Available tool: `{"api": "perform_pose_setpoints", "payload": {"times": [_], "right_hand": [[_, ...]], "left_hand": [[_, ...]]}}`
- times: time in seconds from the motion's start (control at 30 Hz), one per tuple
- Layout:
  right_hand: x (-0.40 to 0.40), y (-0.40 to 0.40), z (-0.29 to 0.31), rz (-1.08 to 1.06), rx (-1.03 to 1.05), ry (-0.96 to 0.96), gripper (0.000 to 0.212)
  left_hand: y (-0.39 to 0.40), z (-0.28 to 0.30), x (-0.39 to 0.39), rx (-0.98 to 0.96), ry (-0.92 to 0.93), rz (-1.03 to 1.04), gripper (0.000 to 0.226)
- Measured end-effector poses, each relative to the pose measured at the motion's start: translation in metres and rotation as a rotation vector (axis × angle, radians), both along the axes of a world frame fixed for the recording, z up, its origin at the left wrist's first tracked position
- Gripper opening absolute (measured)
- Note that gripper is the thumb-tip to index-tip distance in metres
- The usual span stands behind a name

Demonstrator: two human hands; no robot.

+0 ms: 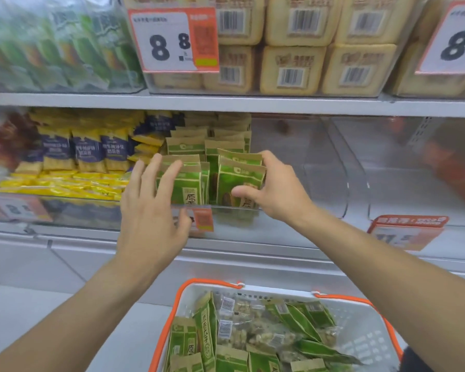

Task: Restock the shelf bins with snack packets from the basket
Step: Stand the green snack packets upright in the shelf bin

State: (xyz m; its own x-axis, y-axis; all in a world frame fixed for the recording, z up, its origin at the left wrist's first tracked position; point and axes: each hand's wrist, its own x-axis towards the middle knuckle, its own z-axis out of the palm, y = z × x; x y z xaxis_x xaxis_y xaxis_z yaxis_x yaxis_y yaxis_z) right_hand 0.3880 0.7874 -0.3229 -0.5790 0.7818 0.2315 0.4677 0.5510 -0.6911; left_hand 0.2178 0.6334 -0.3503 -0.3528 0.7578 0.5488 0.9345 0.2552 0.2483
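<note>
Basket (365, 342) of green packets sits nearest me.
My left hand (151, 210) lies flat-fingered against a front packet (183, 181); my right hand (277, 189) grips another packet (236, 181) in the bin.

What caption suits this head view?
Both hands, left and right, settle green snack packets into a clear bin above the basket.

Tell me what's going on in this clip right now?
A person is restocking a clear shelf bin with green snack packets. The right hand grips a couple of packets at the bin's front right, thumb on the front. The left hand rests straight fingers on the front packet on the left, steadying that row. The white basket with orange trim below is well stocked with the same packets. The clear bin to the right looks nearly empty.
</note>
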Motion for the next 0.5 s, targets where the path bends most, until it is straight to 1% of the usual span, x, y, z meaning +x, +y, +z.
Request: {"api": "perform_pose_setpoints", "payload": {"times": [0.17,0.27,0.37,0.43,0.5], "right_hand": [[-0.015,0.012,-0.002,-0.039,0.003,-0.208,0.072],[-0.018,0.011,-0.002,-0.099,-0.056,-0.185,0.067],[-0.028,0.006,-0.003,-0.099,-0.110,-0.145,0.061],[-0.037,0.003,-0.003,-0.078,-0.106,-0.176,0.058],[-0.043,0.000,-0.003,-0.075,-0.087,-0.222,0.060]], "left_hand": [[-0.004,-0.002,-0.001,-0.050,0.014,0.000,0.084],[-0.001,-0.002,0.000,-0.066,0.005,0.009,0.086],[0.001,-0.002,0.001,-0.050,-0.008,0.009,0.079],[0.001,-0.002,0.001,-0.046,-0.007,0.016,0.077],[0.000,-0.002,0.000,-0.056,0.010,0.023,0.077]]}}
